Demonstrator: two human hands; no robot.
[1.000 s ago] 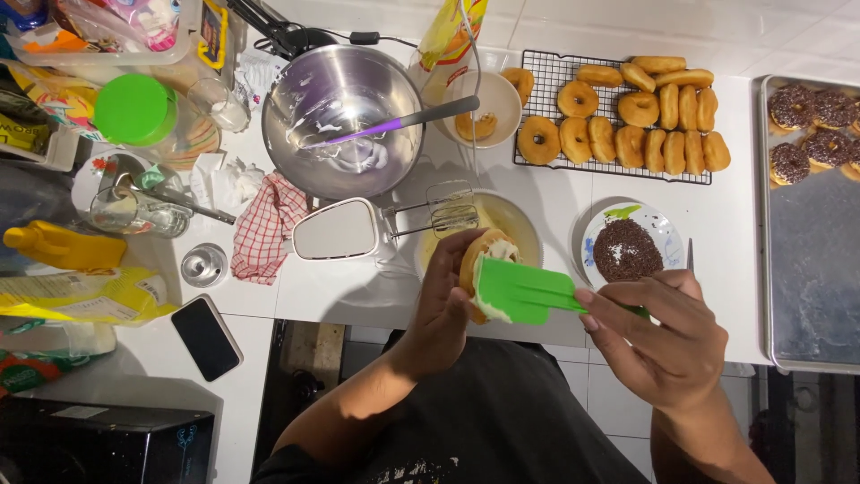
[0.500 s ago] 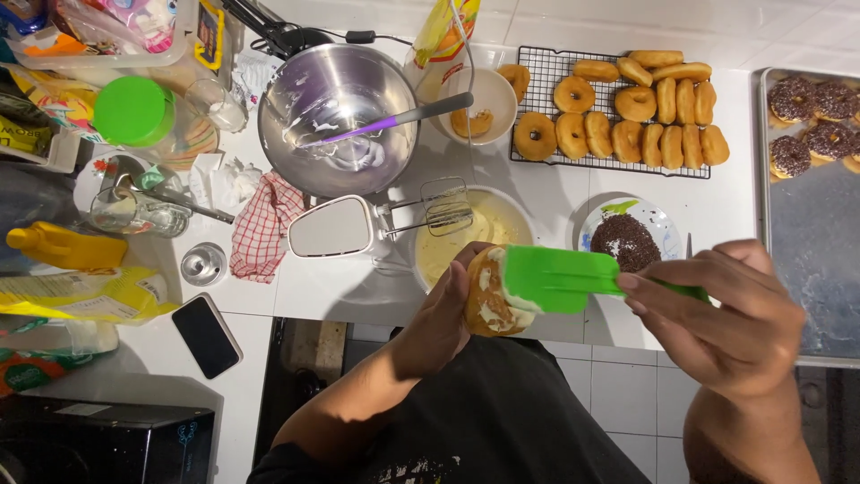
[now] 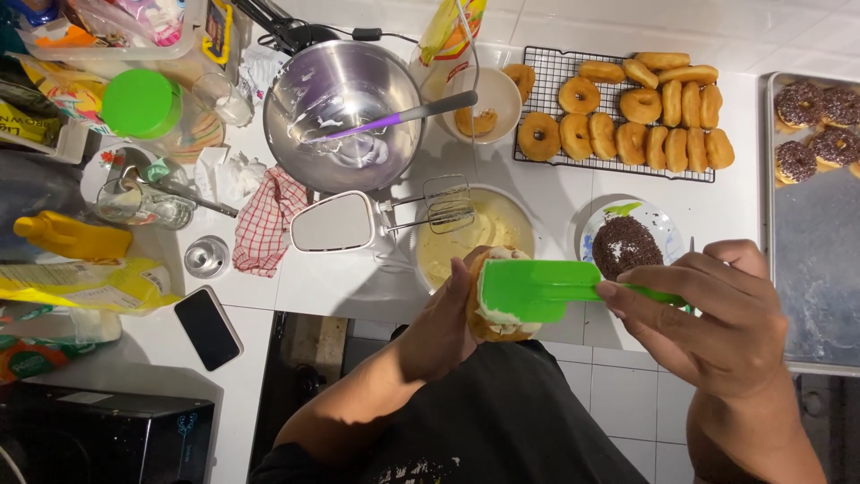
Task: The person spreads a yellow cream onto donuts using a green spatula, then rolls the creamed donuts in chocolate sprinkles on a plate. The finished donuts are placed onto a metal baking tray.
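Observation:
My left hand (image 3: 443,327) holds a golden donut (image 3: 494,321) smeared with pale cream, just off the counter's near edge. My right hand (image 3: 717,318) grips a green spatula (image 3: 537,289), its flat blade laid across the top of the donut. Behind the donut stands a bowl of pale yellow cream (image 3: 479,235) with a hand mixer (image 3: 358,220) resting on its rim. To the right, a plate of chocolate sprinkles (image 3: 624,242) holds a sprinkle-coated donut.
A wire rack (image 3: 627,112) of plain donuts sits at the back. A metal tray (image 3: 811,224) with sprinkled donuts fills the right. A steel bowl (image 3: 345,112) with a purple utensil, a red checked cloth (image 3: 267,220), a phone (image 3: 208,327) and bottles lie left.
Both hands have drawn slightly nearer to me with the donut. The spatula blade has slid across the donut's top, now lying flatter and further left.

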